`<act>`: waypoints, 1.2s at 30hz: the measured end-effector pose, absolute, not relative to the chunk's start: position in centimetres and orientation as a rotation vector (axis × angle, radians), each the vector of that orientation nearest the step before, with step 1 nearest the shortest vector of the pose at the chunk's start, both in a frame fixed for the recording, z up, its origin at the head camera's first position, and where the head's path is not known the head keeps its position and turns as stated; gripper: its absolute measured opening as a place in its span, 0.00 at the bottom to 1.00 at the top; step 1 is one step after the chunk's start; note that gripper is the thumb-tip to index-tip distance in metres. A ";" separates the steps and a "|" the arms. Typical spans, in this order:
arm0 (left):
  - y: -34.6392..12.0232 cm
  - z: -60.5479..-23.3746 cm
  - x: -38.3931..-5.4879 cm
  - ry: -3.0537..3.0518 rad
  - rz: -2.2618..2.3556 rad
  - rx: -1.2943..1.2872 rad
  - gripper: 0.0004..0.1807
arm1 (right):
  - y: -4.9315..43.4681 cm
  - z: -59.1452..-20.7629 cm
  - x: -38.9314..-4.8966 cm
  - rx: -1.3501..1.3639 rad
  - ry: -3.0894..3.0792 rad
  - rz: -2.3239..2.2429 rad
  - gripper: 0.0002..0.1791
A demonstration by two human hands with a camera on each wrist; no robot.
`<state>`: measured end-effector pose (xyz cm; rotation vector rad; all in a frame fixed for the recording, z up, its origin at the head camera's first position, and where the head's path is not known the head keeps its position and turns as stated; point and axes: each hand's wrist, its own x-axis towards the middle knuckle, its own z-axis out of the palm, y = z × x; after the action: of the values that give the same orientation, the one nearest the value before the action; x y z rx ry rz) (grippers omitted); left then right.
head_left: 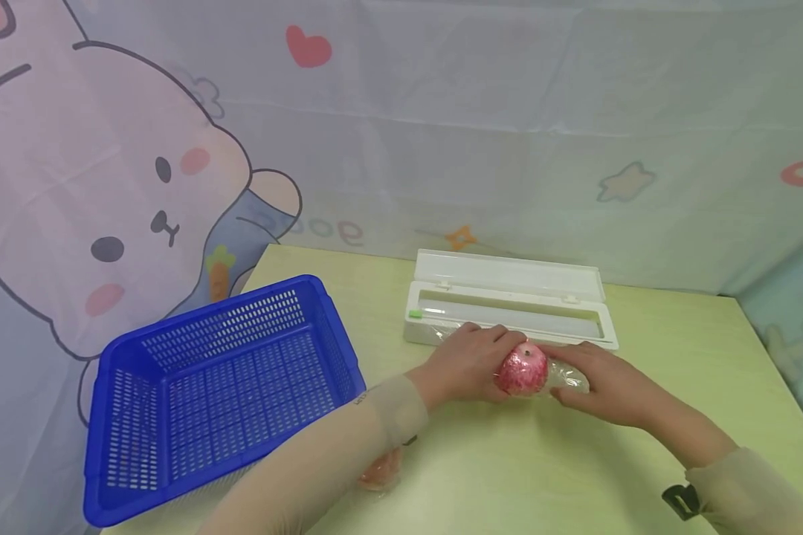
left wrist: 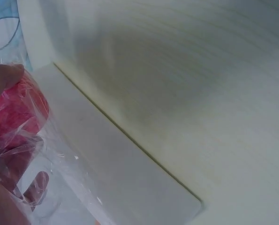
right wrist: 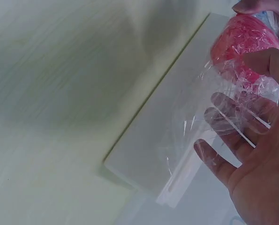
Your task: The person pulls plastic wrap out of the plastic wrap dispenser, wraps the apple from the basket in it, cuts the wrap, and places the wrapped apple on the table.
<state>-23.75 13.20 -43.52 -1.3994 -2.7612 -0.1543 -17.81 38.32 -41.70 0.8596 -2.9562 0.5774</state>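
Observation:
A red-pink apple (head_left: 523, 369) with clear plastic wrap about it is held between the two hands, in front of a white cling film box (head_left: 508, 338). My left hand (head_left: 471, 365) grips the apple from its left side, the thumb lying over it in the left wrist view. On the other side, my right hand (head_left: 609, 383) has its fingers spread, a fingertip right at the apple. Clear film (right wrist: 191, 126) stretches from the box to the apple, and the right fingers (right wrist: 219, 161) show through it in the right wrist view.
A blue plastic basket (head_left: 224, 405) stands on the left of the pale table (head_left: 689, 357). Another reddish wrapped item (head_left: 381, 469) lies partly hidden under the left forearm. The box's white lid (head_left: 508, 271) is raised at the back, before a printed cloth (head_left: 442, 134).

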 end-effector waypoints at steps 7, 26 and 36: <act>13.1 -43.5 -23.8 -2.756 -0.154 -1.393 0.46 | 38.9 -41.8 -16.6 0.856 -2.778 0.466 0.35; 13.6 -44.0 -24.2 -2.723 -0.198 -1.430 0.45 | 39.2 -42.9 -16.6 1.014 -2.499 0.414 0.13; 13.5 -44.1 -24.2 -2.730 -0.158 -1.438 0.45 | 41.1 -43.0 -15.0 0.879 -2.556 0.357 0.19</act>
<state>-24.19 13.55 -44.06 -1.4380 -2.7304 -0.1585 -14.96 41.10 -43.01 0.8791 -2.5560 0.3571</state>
